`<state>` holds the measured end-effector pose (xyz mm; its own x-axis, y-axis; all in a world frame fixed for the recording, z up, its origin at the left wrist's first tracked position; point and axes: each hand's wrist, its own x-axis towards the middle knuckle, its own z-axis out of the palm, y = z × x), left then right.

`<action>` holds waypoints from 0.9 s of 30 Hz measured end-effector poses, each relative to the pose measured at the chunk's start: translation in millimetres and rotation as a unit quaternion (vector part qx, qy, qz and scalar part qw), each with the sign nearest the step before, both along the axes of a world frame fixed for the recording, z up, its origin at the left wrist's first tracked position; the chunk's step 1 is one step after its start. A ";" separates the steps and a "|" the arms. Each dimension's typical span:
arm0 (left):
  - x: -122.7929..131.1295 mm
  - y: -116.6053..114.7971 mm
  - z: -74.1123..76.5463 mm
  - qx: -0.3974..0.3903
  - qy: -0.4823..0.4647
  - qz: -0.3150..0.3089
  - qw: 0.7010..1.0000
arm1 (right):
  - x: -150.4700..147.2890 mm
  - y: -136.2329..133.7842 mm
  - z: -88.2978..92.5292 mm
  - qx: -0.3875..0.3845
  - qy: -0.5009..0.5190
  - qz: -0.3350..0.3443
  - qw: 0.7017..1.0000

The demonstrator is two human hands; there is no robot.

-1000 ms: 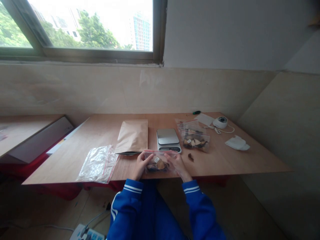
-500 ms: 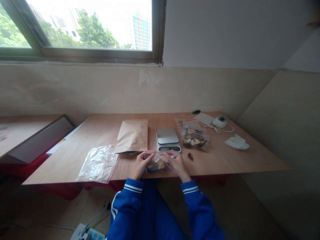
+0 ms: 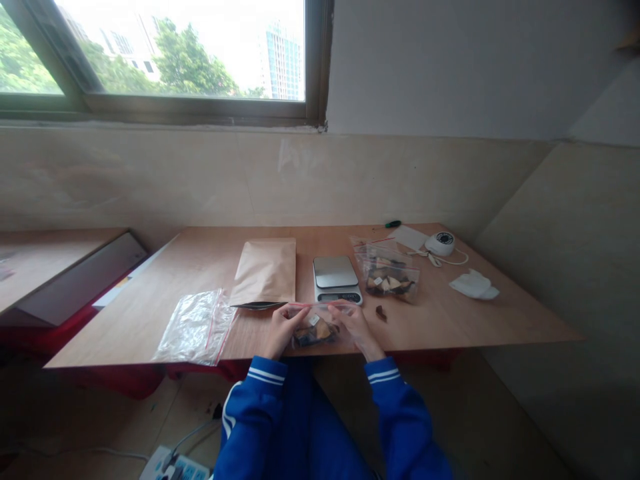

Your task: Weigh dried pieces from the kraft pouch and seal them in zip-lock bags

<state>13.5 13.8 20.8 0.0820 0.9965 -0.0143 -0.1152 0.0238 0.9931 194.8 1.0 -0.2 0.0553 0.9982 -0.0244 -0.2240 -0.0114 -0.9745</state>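
Near the front edge of the table, a clear zip bag point(image 3: 316, 331) with a red seal strip holds dark-edged, pale brown dried pieces and a small white label. My left hand point(image 3: 283, 328) is closed on its upper left corner, thumb on the strip. At the upper right, my right hand point(image 3: 352, 324) pinches the same strip. Just behind the bag stands a kitchen scale point(image 3: 336, 275) with a bare metal plate. A brown paper pouch point(image 3: 265, 272) lies left of the scale, its dark mouth toward me. One loose brown piece point(image 3: 381, 313) rests to the right.
Flat clear zip bags point(image 3: 193, 328) lie at the front left. Filled zip bags point(image 3: 393, 279) are piled right of the scale. Farther right are a white dome camera point(image 3: 440, 243) with its cable, a crumpled white tissue point(image 3: 474, 285) and a green-handled tool point(image 3: 393, 224). A power strip point(image 3: 175, 465) sits on the floor.
My right hand has shifted very slightly along the bag's seal strip. My left hand keeps its grip, and the other things stay where they were.
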 end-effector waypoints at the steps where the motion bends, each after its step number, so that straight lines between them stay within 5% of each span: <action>1: 0.0 -0.2 0.1 0.000 -0.002 -0.001 1.000 | 0.5 0.4 -0.2 -0.005 0.007 0.003 1.000; 6: -1.2 -1.7 1.6 -0.004 -0.003 -0.024 1.000 | -1.3 1.5 1.6 -0.005 0.024 0.029 0.999; 27: -0.3 0.2 1.9 -0.010 -0.002 -0.035 0.999 | -15.0 -5.8 7.2 0.056 -0.055 -0.068 0.995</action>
